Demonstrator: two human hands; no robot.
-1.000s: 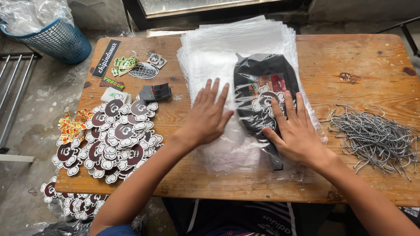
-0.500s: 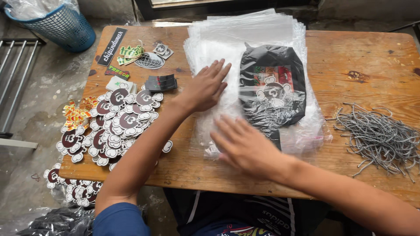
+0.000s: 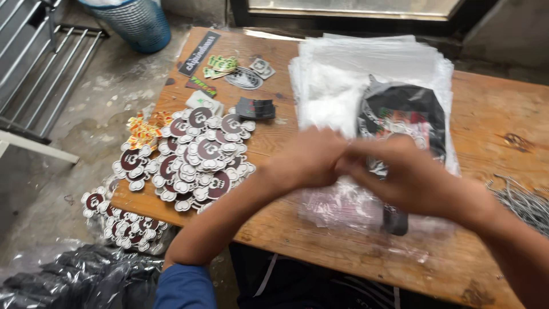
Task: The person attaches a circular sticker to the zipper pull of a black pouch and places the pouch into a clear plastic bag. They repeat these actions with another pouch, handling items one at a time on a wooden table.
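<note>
1. Left hand (image 3: 309, 160) and right hand (image 3: 409, 177) meet over the near edge of the bag stack (image 3: 366, 74), fingertips touching or almost touching. Both are motion-blurred.
2. Grip: cannot tell. The fingers of both hands look curled together, but the blur hides whether they pinch a bag or anything else.
3. The bag stack, clear plastic, lies on the wooden table (image 3: 492, 120), centre to far side, reaching almost to the far edge.
4. A black garment (image 3: 409, 106) with a red-and-white print lies on the right part of the stack, inside or under clear plastic; which one is unclear. Its near end shows below the right hand, near the table's near edge.
5. Left of the stack: a sticker pile (image 3: 191, 157) of round dark-red and white die-cut pieces, overlapping, spread to the table's left edge.
6. Just left of that pile: a few orange-yellow stickers (image 3: 143, 129).
7. Far left corner: a long black sticker (image 3: 200, 52), green stickers (image 3: 217, 64), an oval dark sticker (image 3: 243, 78), and a small grey one (image 3: 262, 67).
8. A small black object (image 3: 255, 107) sits between pile and stack.
9. Right edge: a heap of grey cords (image 3: 523, 200), well apart from the hands.
10. On the floor, far left: a blue basket (image 3: 134, 23). Near left: more stickers (image 3: 123, 223) and black bagged items (image 3: 74, 280).
</note>
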